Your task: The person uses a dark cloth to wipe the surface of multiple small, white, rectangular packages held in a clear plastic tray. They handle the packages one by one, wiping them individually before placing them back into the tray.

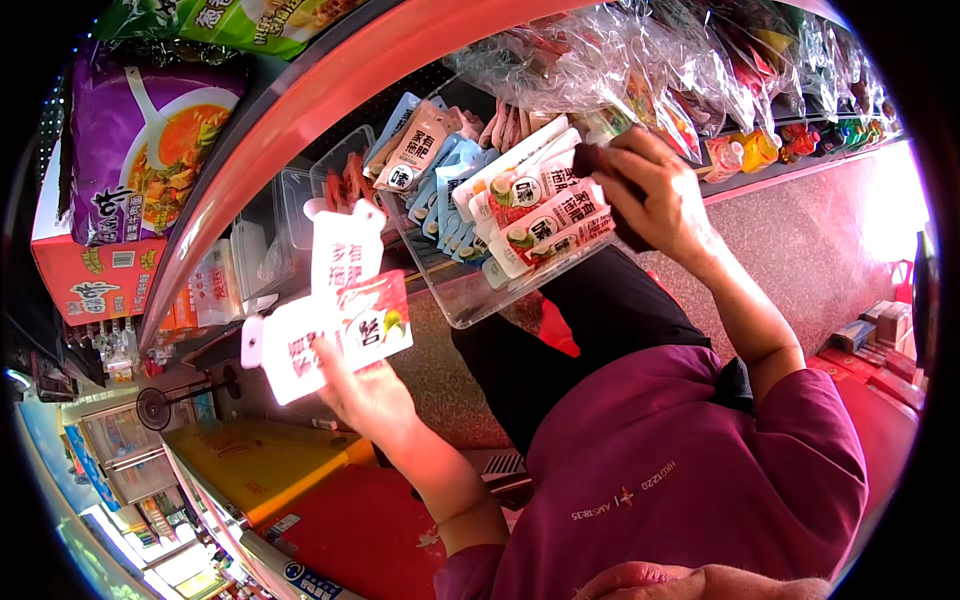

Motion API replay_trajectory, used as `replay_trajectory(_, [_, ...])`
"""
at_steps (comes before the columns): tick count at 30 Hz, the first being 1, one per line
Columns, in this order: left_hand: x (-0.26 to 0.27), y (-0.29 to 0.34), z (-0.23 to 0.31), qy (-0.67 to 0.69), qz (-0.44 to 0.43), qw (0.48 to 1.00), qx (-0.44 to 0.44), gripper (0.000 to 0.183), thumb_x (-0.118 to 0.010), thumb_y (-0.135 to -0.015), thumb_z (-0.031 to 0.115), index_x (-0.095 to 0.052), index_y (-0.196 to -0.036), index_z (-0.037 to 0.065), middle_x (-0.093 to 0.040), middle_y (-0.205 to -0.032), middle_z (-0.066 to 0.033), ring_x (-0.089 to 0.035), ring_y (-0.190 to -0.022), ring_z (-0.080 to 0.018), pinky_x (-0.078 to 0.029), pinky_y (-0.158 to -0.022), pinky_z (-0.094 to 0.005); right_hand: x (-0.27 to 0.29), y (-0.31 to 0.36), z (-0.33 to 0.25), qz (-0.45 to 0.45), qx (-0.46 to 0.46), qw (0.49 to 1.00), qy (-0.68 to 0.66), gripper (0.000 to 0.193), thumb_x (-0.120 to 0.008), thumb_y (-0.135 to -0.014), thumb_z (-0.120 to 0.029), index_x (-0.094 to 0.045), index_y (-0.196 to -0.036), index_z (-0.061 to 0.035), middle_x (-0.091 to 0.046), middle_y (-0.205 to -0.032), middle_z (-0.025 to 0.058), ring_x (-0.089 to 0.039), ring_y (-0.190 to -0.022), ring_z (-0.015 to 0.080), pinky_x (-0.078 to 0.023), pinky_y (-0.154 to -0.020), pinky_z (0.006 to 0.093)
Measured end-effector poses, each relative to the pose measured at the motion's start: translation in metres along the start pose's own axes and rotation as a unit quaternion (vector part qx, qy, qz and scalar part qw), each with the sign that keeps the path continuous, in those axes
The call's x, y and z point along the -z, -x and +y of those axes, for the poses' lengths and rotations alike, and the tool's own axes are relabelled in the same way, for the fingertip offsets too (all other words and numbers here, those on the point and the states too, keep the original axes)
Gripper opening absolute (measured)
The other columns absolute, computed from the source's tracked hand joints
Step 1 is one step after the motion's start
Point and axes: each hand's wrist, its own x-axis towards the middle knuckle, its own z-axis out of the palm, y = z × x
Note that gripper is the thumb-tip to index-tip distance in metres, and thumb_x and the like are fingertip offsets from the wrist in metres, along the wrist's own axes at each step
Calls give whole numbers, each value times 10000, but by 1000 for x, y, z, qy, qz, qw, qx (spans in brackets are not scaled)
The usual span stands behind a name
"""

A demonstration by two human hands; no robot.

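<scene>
1. The left hand [368, 398] has its fingers closed on at least two flat, glossy white-and-red pouches with pale pink tabs [288, 350]. The thumb lies on top; the other fingers are mostly hidden beneath. The near-edge grip probably lets them fan out, faces up.
2. The right hand [665, 200] is bent over the right end of an open, clear plastic box [440, 292], its fingers curled narrowly at a row of matching white-and-red pouches [540, 225]. Shadow hides the fingertips; I cannot tell whether they grip one.
3. Left of that row stand pale blue pouches [460, 190], with tan-and-pink pouches [418, 145] farther off. They lean closely together, likely kept up by one another.
4. Beyond, clear-wrapped goods [620, 65] lie far right; a purple noodle packet [105, 140] sits left, behind a curved red shelf edge [290, 105].
</scene>
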Motion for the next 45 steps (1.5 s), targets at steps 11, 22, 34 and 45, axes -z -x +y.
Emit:
replay_trajectory(11, [-7, -14, -95, -163, -184, 968, 57, 257, -595, -976, 153, -616, -1178, -4, -668, -1073, -62, -636, -925, -106, -521, -795, -280, -7, 19, 21, -41, 9, 996, 77, 222, -689, -828, -241, -681, -978, -78, -561, -868, 67, -582, -840, 251, -509, -699, 364])
replay_trajectory(22, [-22, -50, -75, -157, -89, 983, -23, 260, -600, -957, 85, -607, -1190, -29, -673, -1090, -99, -645, -910, -127, -535, -783, -287, -15, 22, 17, -25, 38, 994, 104, 181, -683, -824, -211, -674, -977, -114, -542, -842, 33, -557, -785, 213, -482, -660, 344])
replay_trajectory(34, [-31, -64, -77, -554, -509, 650, -104, 339, -640, -900, 162, -620, -1173, -38, -633, -1191, -165, -668, -994, -261, -530, -793, -324, -16, 26, 22, -19, 39, 995, 92, 208, -705, -795, -201, -670, -964, -85, -577, -885, 40, -563, -783, 223, -485, -675, 346])
replay_trajectory(45, [-62, -98, -17, -423, -400, 813, 15, 219, -669, -904, 40, -677, -1114, -23, -692, -877, -27, -609, -684, -71, -485, -570, -235, -16, 35, 38, 74, -71, 986, -133, 204, -712, -788, -89, -663, -961, 7, -603, -858, 128, -610, -798, 296, -491, -704, 361])
